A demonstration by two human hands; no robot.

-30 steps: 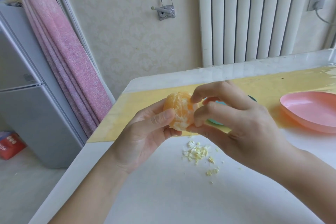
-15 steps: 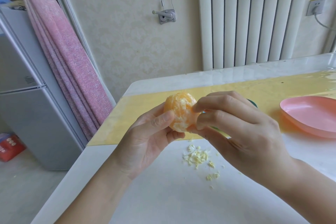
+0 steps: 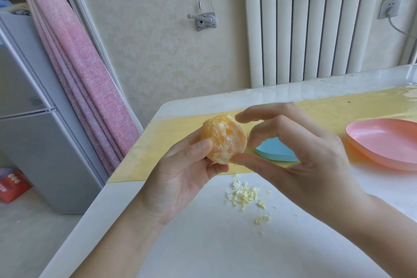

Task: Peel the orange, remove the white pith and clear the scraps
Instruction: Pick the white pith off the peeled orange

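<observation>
A peeled orange (image 3: pixel 223 141) with pale streaks of pith sits in my left hand (image 3: pixel 180 178), thumb across its front and fingers curled beneath it, a little above the table. My right hand (image 3: pixel 300 158) is at the fruit's right side: the index fingertip touches its top right and the thumb tip touches its lower edge, while the other fingers curl close beside it. A small heap of white pith scraps (image 3: pixel 244 195) lies on the white table (image 3: pixel 203 244) below the hands.
A pink dish (image 3: pixel 383 142) stands at the right on the yellow mat (image 3: pixel 158 156). A blue dish (image 3: pixel 274 152) shows partly behind my right hand. The table's left edge drops to the floor, where a grey fridge (image 3: pixel 40 142) stands.
My right fingers have spread apart at the orange, uncovering the blue dish behind them. The view has tipped down slightly. My left hand still holds the fruit.
</observation>
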